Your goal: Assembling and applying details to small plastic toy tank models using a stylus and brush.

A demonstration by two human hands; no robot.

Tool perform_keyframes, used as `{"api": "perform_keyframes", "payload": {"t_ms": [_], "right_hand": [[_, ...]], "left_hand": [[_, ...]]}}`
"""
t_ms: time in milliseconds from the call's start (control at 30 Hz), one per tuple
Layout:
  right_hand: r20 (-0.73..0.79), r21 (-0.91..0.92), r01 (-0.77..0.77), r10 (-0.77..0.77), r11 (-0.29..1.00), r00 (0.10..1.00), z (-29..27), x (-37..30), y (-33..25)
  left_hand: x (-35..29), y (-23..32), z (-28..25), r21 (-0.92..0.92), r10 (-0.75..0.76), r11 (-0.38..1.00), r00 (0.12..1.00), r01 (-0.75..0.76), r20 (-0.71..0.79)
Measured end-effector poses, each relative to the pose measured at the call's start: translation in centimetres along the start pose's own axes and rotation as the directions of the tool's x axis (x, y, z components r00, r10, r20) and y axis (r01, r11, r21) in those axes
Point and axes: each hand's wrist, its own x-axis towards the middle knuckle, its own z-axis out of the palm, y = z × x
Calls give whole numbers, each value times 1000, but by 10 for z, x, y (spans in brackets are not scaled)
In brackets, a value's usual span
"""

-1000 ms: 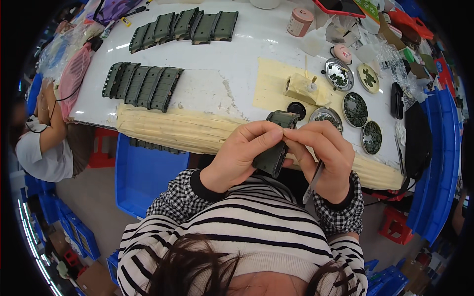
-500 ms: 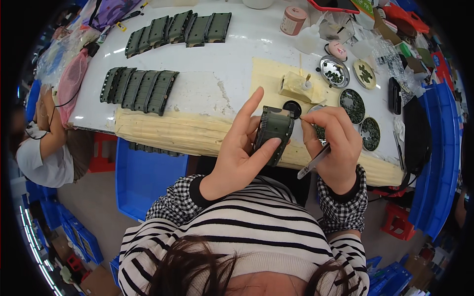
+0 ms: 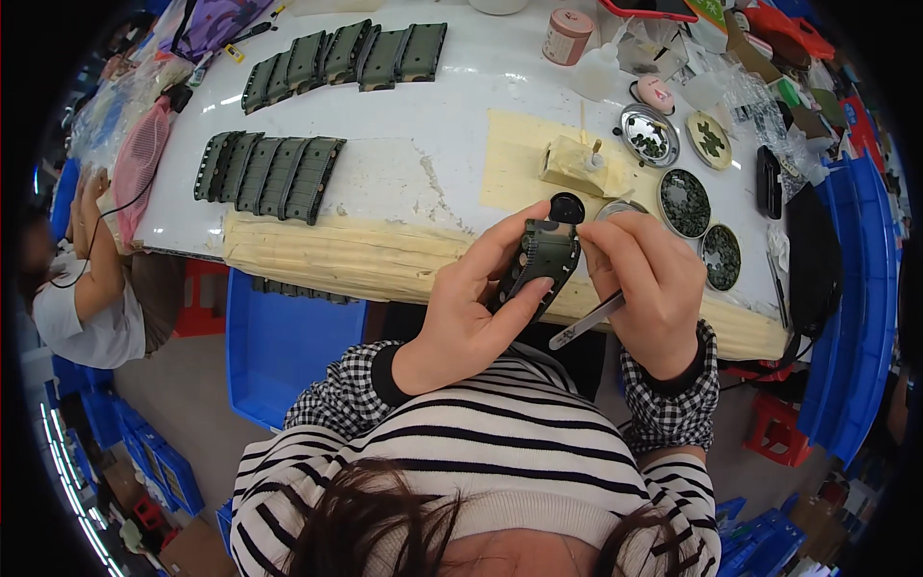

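Observation:
My left hand is closed around a dark green camouflage part, a curved, ribbed shell with small holes along its edges. It is held tilted over the table's padded front edge. My right hand grips a pair of metal tweezers, whose rear end sticks out below the palm. Its pinched thumb and forefinger meet the upper right corner of the shell; whatever is between the fingertips is too small to make out. Just beyond the shell lies a round black dish.
Rows of similar green shells lie at left, with more shells behind them. Dishes at right hold small dark green pieces. A cream taped block stands centre-right. A blue bin sits below; a person is at far left.
My left forefinger has come down from its raised position onto the shell's top end. My right hand has shifted slightly left against the shell, and the tweezers have swung further left.

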Motion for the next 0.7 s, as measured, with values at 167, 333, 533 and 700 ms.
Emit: {"api": "perform_keyframes", "payload": {"t_ms": [167,333,533,700], "right_hand": [[41,-87,57,-54,995,998,-2,-3,-2],[74,10,19,-20,1000,997,-4,-3,-3],[6,95,-56,55,994,998,6,-12,-8],[-60,354,-372,418,858,906,-4,-22,-4]], "left_hand": [[0,-1,1,32,43,999,999,-42,-19],[-1,0,1,29,25,999,1000,-24,-19],[2,-7,0,-30,-12,999,1000,11,-17],[10,-5,-2,-90,-37,995,999,37,5]]}}
